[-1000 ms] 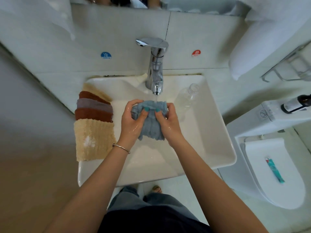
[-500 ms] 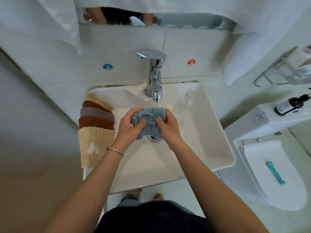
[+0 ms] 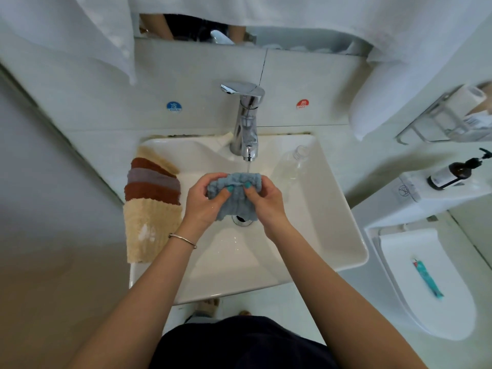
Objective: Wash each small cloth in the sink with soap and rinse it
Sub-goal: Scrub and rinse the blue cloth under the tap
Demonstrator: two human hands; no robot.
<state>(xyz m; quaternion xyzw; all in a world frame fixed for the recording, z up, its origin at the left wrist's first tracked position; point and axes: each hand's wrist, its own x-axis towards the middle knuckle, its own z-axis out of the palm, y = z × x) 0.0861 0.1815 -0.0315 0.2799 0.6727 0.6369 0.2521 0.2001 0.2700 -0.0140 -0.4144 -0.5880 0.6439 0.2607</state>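
Note:
A small blue cloth [image 3: 235, 199] is bunched under the running stream of the chrome faucet [image 3: 246, 123], over the white sink [image 3: 330, 214]. My left hand [image 3: 203, 202] grips its left side and my right hand [image 3: 266, 201] grips its right side, thumbs pressed on the front. The cloth's lower end hangs above the drain [image 3: 242, 220]. A stack of small cloths [image 3: 153, 187] in beige, brown and grey lies overlapped on the sink's left rim; the nearest beige one [image 3: 150, 230] has a white smear.
A clear plastic bottle [image 3: 291, 166] lies in the basin at the back right. To the right stands a toilet [image 3: 426, 283] with a teal tube [image 3: 427, 279] on its lid and a dark pump bottle [image 3: 452, 174] on the tank. White towels [image 3: 380, 83] hang above.
The view has tilted up, showing more wall and mirror. Both hands still hold the blue cloth under the water, now gathered tighter and nearer the spout.

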